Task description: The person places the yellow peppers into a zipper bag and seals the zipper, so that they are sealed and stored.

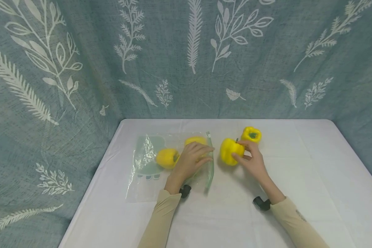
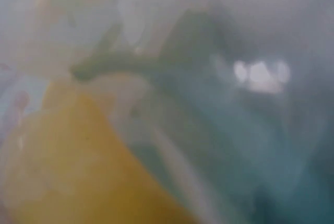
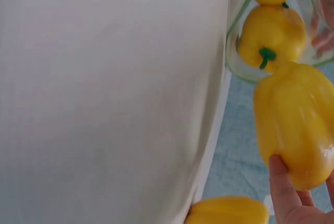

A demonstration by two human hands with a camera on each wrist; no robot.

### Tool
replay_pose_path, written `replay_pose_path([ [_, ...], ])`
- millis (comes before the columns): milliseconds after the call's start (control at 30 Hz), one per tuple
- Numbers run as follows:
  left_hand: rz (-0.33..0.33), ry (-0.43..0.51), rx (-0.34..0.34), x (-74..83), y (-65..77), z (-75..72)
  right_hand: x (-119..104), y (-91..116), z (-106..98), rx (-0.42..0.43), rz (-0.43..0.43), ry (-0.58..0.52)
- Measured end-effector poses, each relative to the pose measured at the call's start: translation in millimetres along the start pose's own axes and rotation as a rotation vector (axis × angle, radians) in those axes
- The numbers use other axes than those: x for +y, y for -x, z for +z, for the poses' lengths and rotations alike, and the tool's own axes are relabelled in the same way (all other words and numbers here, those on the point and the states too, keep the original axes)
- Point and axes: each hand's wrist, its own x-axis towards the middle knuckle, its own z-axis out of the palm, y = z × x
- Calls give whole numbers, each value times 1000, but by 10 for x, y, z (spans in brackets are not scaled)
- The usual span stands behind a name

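My right hand (image 1: 252, 162) grips a yellow bell pepper (image 1: 229, 151) between thumb and fingers, just right of the bag's mouth. A clear zip bag (image 1: 150, 189) with a pale green print lies at the left, its green-edged mouth facing right. In the right wrist view that mouth (image 3: 241, 12) gapes, with the held pepper (image 3: 295, 125) close in front. Two more yellow peppers lie inside, one to the left (image 1: 166, 158) and one farther back (image 1: 194, 140). My left hand (image 1: 190, 162) holds the bag near its opening. Through blurred plastic, the left wrist view shows a pepper (image 2: 73, 161).
Another yellow pepper (image 1: 251, 135) sits on the white table (image 1: 300, 165), behind my right hand. A blue-grey leaf-patterned curtain (image 1: 179, 89) hangs along the back and sides of the table. A black wrist device (image 1: 261, 204) sits at my right wrist.
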Motion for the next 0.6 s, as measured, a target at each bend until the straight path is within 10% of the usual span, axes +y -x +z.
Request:
replay_pose_path([
  [600, -23, -7, -13, 5, -8, 4, 85, 50, 262, -57, 121, -22],
])
